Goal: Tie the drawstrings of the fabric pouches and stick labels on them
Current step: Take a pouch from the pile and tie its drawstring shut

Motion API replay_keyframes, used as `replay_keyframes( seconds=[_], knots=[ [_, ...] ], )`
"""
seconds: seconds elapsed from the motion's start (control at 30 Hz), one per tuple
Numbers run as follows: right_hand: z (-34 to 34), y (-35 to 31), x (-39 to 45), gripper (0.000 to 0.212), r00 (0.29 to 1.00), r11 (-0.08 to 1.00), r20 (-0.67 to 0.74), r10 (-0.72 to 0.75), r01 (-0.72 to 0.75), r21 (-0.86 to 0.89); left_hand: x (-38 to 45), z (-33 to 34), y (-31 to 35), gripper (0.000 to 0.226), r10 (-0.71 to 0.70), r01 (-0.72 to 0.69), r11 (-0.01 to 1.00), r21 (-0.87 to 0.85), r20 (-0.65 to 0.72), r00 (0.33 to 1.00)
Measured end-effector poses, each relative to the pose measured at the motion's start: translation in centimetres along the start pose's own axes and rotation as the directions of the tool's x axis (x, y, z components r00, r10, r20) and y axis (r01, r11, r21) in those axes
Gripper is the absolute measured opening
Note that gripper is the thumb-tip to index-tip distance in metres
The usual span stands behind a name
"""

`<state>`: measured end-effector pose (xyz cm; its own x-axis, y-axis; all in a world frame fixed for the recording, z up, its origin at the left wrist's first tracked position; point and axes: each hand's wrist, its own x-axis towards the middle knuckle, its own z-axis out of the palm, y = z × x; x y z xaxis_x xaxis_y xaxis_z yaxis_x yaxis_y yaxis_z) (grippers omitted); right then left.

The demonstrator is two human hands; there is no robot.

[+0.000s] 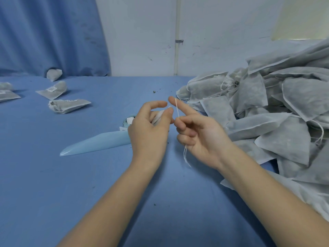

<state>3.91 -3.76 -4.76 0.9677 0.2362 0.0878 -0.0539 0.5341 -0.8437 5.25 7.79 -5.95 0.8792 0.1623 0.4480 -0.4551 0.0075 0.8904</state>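
My left hand [148, 130] grips the gathered neck of a white fabric pouch [157, 117], most of which is hidden behind the hand. A thin white drawstring [177, 108] runs from the pouch over the straightened index finger of my right hand [199, 134]. My right thumb and middle finger pinch that string, and its loose ends [186, 155] hang below the palm. Both hands hover just above the blue tabletop [89, 184], close together at the centre. A roll of labels [128, 120] peeks out behind my left hand, with a pale blue backing strip [96, 143] trailing to the left.
A big heap of untied grey-white pouches [277, 111] fills the right side. Several tied, labelled pouches [68, 105] lie at the far left, one [54, 74] against the blue curtain [49, 36]. A white wall [178, 32] stands behind.
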Motion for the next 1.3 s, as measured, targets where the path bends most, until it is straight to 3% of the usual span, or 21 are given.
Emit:
replay_keyframes(
  seconds=[0.1,0.2,0.33,0.47,0.53,0.6,0.67,0.77,0.8,0.87,0.93,1.03,1.13,1.2,1.3],
  knots=[
    [0.3,0.1,-0.1,0.045,0.999,0.996,0.021,-0.035,0.037,-0.083,0.0,-0.1,-0.2,0.005,0.008,-0.008,0.999,0.047,-0.011,1.0],
    [0.2,0.2,-0.3,0.048,0.993,0.935,-0.035,-0.112,0.093,-0.343,-0.2,-0.2,-0.2,0.013,0.121,-0.131,0.965,0.226,0.058,0.991],
    [0.2,0.4,-0.5,0.047,0.965,0.662,-0.077,-0.249,0.112,-0.741,0.0,-0.2,-0.1,0.018,0.084,-0.102,0.956,0.275,0.075,0.994],
    [0.9,0.9,-0.5,0.024,0.91,0.421,-0.04,-0.412,0.151,-0.894,0.1,-0.1,-0.3,0.019,0.022,-0.023,0.962,0.272,0.008,1.0],
    [1.0,1.0,-0.4,0.022,0.868,0.374,-0.059,-0.492,0.149,-0.915,0.1,-0.1,-0.3,0.019,0.002,0.003,0.969,0.248,-0.018,1.0],
    [0.7,0.9,-0.3,0.027,0.852,0.399,-0.104,-0.513,0.13,-0.908,0.2,-0.2,-0.3,0.02,-0.061,0.066,0.989,0.135,-0.04,0.997],
    [0.1,0.7,-0.3,0.016,0.882,0.49,-0.159,-0.444,0.091,-0.867,0.3,-0.2,0.0,0.024,-0.154,0.154,0.988,-0.013,-0.04,0.987],
    [-0.9,0.1,-0.5,0.01,0.917,0.589,-0.185,-0.353,0.064,-0.806,0.2,-0.4,0.9,0.026,-0.198,0.205,0.969,-0.137,0.062,0.978],
    [-1.0,-0.2,-0.6,0.011,0.919,0.592,-0.173,-0.353,0.076,-0.803,0.1,-0.7,1.0,0.027,-0.143,0.153,0.983,-0.101,0.101,0.985],
    [-1.0,-0.7,-0.7,0.009,0.918,0.623,-0.184,-0.352,0.083,-0.778,0.1,-1.2,1.0,0.027,0.083,-0.126,0.97,0.208,0.207,0.975],
    [-1.0,-0.9,-0.6,0.013,0.916,0.715,-0.25,-0.313,0.054,-0.697,0.3,-1.5,0.7,0.019,0.296,-0.393,0.808,0.439,0.273,0.915],
    [-0.8,-0.9,-0.3,0.023,0.921,0.861,-0.322,-0.221,0.029,-0.507,0.1,-1.2,0.6,0.017,0.412,-0.483,0.671,0.562,0.259,0.874],
    [-0.7,-0.7,-0.7,0.017,0.934,0.839,-0.256,-0.249,0.076,-0.538,-0.2,-0.9,0.5,0.014,0.421,-0.459,0.653,0.602,0.216,0.881],
    [-0.4,-0.5,-0.9,0.012,0.919,0.785,-0.242,-0.312,0.105,-0.611,-0.6,-0.6,0.7,0.014,0.331,-0.362,0.747,0.558,0.159,0.93],
    [-0.2,-0.2,-0.8,0.014,0.892,0.805,-0.299,-0.339,0.111,-0.583,-0.9,0.1,0.9,0.016,0.126,-0.15,0.888,0.435,0.083,0.989]
  ],
)
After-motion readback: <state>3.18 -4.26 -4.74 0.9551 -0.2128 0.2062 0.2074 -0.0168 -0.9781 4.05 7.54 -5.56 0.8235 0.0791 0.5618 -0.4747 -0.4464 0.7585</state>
